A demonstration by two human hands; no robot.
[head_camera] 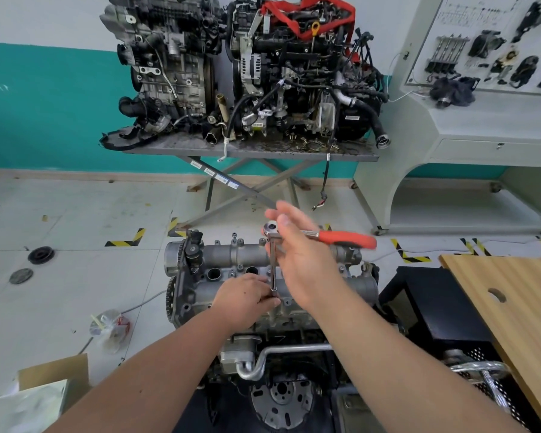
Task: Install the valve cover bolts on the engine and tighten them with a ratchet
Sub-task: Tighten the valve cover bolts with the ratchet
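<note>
1. An engine [350, 285] fills the lower centre of the workshop floor view, its grey valve cover [231, 254] running from 9 o'clock to 3 o'clock across the top.
2. At 12 o'clock, two more engines [250, 67] stand on a scissor-leg metal table [294, 153] against a teal and white wall.
3. At 4 o'clock, a wooden board [512, 295] with a round hole lies just beside the engine.
4. A ratchet [310, 234] stands over the cover: its red handle points to 3 o'clock, its long axis level, while the extension bar [273, 270] drops straight down to a socket on the cover's near edge.
5. The right hand [300, 254] rests loosely at the ratchet head, fingers mostly straight and blurred, the thumb touching the head; no firm grasp shows.
6. The left hand [244, 298] pinches the bar's lower end with curled fingers, steadying it at the cover.
7. One bolt [234, 236] stands upright at the cover's far edge, near 11 o'clock of the ratchet.
</note>
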